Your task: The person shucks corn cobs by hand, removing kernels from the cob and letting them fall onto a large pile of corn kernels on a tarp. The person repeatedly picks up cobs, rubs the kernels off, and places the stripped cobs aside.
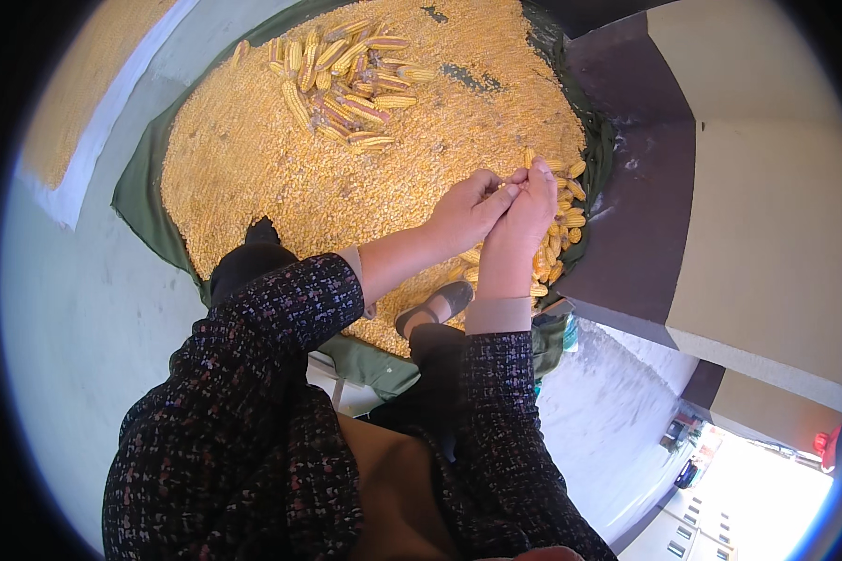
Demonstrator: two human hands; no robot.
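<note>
My right hand (531,207) is closed round an ear of corn (529,156), whose yellow tip sticks out past the fingers. Against it, at the wrist side of the palm, my left hand (471,207) rests with its thumb touching the right hand; its curled fingers are partly hidden, and whether they also grip the ear is unclear. Below both hands lies a wide layer of loose corn kernels (365,189). Whole yellow ears (572,219) are heaped just right of my right hand. Partly shelled ears (351,80) lie in a pile farther off.
A green cloth (140,189) lies under the kernels. My shoe (438,305) stands among them near the cloth's edge. A wall with a dark lower band (645,182) rises at the right. More kernels on a white sheet (105,133) lie at the upper left.
</note>
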